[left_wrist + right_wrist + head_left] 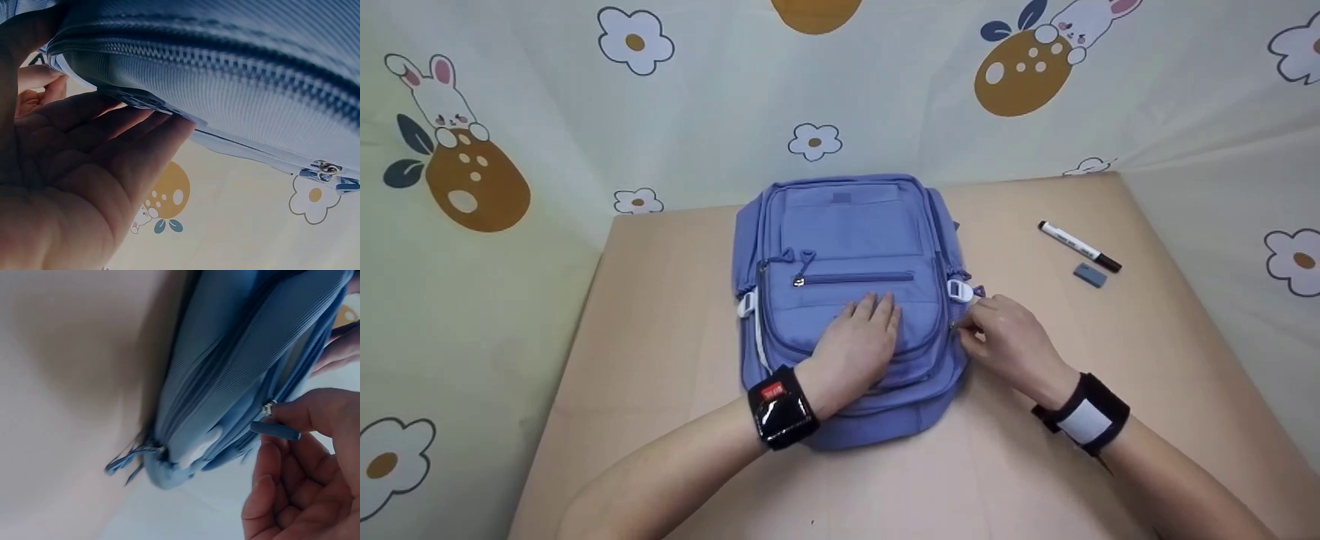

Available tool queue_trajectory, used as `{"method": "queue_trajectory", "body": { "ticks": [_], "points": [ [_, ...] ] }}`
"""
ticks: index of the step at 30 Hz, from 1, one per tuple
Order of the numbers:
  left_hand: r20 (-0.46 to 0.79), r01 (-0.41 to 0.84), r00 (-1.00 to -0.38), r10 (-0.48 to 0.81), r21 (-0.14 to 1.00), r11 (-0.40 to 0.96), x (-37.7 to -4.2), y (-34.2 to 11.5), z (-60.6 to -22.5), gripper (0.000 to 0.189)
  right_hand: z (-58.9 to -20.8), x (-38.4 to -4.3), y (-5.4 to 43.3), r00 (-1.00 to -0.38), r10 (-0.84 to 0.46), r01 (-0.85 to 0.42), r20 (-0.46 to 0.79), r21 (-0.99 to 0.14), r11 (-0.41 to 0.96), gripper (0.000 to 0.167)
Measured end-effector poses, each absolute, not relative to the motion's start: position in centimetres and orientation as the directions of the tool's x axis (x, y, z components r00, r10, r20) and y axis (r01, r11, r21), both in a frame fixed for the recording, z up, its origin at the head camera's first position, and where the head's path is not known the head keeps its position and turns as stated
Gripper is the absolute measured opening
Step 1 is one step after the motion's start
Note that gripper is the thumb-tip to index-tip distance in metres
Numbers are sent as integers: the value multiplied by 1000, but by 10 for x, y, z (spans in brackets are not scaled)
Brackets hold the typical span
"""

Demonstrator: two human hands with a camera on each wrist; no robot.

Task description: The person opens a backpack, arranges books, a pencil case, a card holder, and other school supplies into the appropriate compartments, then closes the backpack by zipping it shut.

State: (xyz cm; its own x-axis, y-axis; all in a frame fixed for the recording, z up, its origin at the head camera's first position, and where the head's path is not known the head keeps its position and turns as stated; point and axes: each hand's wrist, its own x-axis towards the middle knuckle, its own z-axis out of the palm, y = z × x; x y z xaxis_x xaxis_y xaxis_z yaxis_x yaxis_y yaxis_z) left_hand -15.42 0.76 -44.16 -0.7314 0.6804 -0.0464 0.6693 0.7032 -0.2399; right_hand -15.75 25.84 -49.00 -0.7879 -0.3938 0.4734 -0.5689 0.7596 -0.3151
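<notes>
A blue backpack (851, 225) lies on its back on the table, front pockets facing up. My left hand (855, 349) rests with its fingers extended on the lower front pocket; in the left wrist view its fingertips touch the fabric beneath a curved zipper (225, 64). At the bag's right side, just below a white strap buckle (960, 290), my right hand (1012, 337) pinches a zipper pull (275, 431). The right wrist view shows the metal slider (269, 406) right at the fingertips, with the other fingers curled. Another zipper pull (799, 281) lies on the front pocket.
A black-and-white marker (1078, 246) and a small blue-grey block (1090, 275) lie on the table (660, 337) to the right of the bag. A patterned cloth backdrop (720, 97) stands behind the table and along its sides.
</notes>
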Motion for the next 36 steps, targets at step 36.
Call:
{"method": "queue_trajectory", "body": {
  "ticks": [36],
  "points": [
    [57,768,-425,903,-505,393,-136,1,-458,19,-496,-135,251,-825,-347,-524,446,-374,766,15]
  ]
}}
